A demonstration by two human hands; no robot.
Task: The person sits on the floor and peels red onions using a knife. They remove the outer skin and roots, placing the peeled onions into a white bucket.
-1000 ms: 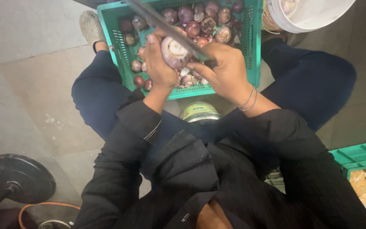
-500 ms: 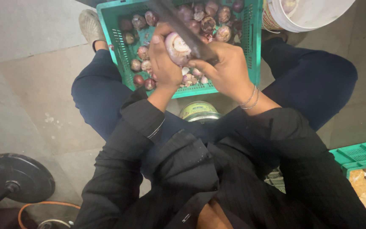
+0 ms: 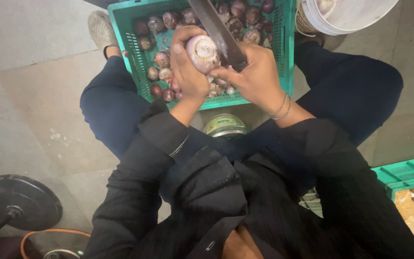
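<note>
My left hand [image 3: 188,72] grips a peeled pale-purple onion [image 3: 202,52] above a green plastic crate [image 3: 135,52]. My right hand [image 3: 252,76] holds a large knife [image 3: 216,29] by its handle, the dark blade slanting up to the left and resting against the onion's right side. The crate between my feet holds several purple onions [image 3: 161,60] and loose skins. Both arms wear dark sleeves; thin bangles circle my right wrist.
A white bucket [image 3: 346,19] stands at the top right beside the crate. A round tin [image 3: 224,125] sits between my legs. Another green crate [image 3: 408,175] with a bagged item lies at the right. A black disc on a stand [image 3: 22,201] and an orange hose are lower left.
The onion and both hands have moved up slightly over the crate, and the knife blade has swung steeper against the onion.
</note>
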